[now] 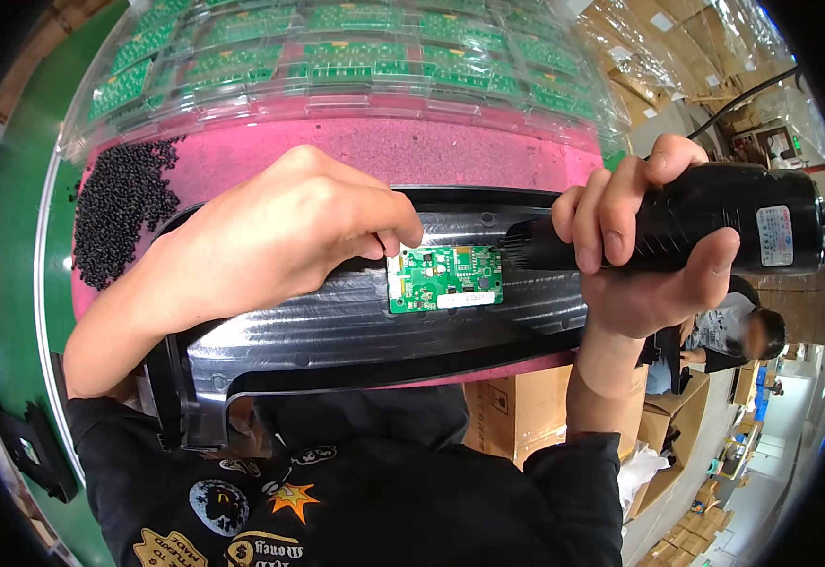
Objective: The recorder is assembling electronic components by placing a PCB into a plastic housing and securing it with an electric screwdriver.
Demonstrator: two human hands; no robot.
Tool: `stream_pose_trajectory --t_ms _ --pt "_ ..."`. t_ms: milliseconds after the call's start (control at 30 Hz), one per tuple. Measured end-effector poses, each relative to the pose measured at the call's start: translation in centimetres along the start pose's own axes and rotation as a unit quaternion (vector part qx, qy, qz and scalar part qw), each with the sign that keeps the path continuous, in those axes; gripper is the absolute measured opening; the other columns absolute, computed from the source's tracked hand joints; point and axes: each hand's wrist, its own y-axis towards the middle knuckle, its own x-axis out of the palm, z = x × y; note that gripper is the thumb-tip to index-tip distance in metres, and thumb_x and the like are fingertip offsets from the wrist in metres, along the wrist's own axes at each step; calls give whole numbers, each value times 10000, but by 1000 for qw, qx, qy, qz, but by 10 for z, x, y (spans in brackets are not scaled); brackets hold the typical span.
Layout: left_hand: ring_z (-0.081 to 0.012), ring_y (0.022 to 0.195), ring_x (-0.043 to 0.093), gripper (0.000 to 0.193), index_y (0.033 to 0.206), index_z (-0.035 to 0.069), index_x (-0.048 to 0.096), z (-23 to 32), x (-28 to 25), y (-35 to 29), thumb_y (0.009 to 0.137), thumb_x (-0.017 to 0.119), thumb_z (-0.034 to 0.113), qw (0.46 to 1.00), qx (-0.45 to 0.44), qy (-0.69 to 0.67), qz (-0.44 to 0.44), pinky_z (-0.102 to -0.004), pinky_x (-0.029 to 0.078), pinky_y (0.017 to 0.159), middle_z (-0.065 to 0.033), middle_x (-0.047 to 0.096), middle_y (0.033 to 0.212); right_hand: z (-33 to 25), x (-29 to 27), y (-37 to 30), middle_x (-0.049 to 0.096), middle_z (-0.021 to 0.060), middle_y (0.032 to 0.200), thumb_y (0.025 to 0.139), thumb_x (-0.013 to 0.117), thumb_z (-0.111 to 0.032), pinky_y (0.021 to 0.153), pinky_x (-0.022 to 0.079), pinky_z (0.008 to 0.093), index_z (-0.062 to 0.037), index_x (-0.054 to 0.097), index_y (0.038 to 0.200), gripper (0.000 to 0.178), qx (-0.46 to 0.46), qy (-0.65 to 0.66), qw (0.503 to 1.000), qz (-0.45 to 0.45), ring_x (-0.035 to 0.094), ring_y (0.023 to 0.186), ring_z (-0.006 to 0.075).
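A green circuit board with a white label strip lies on a glossy black plastic panel, which stretches across in front of me. At the board's upper left corner, my left hand has its thumb and fingertips pinched together; whatever is between them is too small or hidden to make out. My right hand grips a black electric screwdriver, held almost level. Its narrow nose end points left at the board's right edge, and the thumb is off to the lower side. The tip is not distinct.
Behind the panel lies a pink mat with a heap of small black screws at the left. Clear plastic trays of green boards stand at the back. A cable runs upper right. Cardboard boxes and another person are rightward.
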Motion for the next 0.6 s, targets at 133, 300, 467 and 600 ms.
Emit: stream_pose_trajectory --t_ms 133,300,467,600 --pt "-306 792 688 212 955 -32 667 4 -3 -1 750 713 -61 1000 13 13 -20 -379 558 670 -138 685 840 -1 4 4 471 -10 603 883 541 -673 528 403 298 -77 470 1062 627 12 -4 1000 -3 422 457 114" --pt "-301 796 676 337 1037 -31 683 6 -3 -6 706 650 -91 978 8 120 -169 -398 548 663 -122 644 867 4 4 7 450 -26 593 879 567 -653 507 369 277 -94 437 1034 595 16 -25 999 -27 399 450 96" --pt "-309 804 673 478 1143 26 692 13 -2 -7 693 611 -116 973 -21 145 -179 -402 541 662 -125 649 911 5 4 2 444 -37 596 876 575 -652 497 347 265 -100 437 1041 593 20 -28 999 -23 388 452 86" --pt "-325 806 666 503 1170 65 696 13 -2 -8 708 600 -112 971 -37 151 -182 -414 534 665 -129 648 917 10 7 1 448 -38 602 880 576 -647 495 341 266 -88 469 1088 606 12 -53 999 -8 386 452 85"
